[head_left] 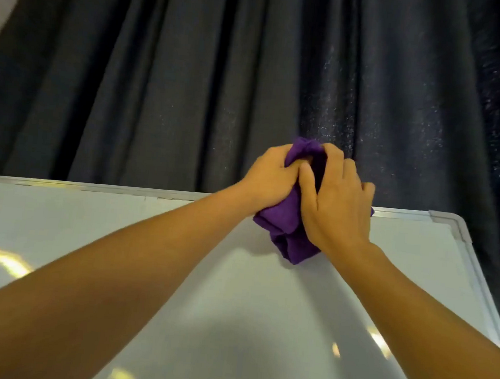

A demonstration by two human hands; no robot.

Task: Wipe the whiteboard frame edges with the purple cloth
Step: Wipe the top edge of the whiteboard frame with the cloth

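A bunched purple cloth (288,225) sits at the top edge of the whiteboard, over its grey metal frame (405,214). My left hand (269,180) grips the cloth from the left, fingers curled into its upper folds. My right hand (337,202) presses on it from the right, fingers wrapped over the frame edge. Part of the cloth hangs down onto the white board surface (119,233). The frame's rounded top right corner (452,224) is in plain view; the stretch under the cloth and hands is hidden.
A dark pleated curtain (191,80) hangs close behind the board and fills the upper view. The right frame edge (485,300) runs down towards the lower right. Light reflections glare on the board surface.
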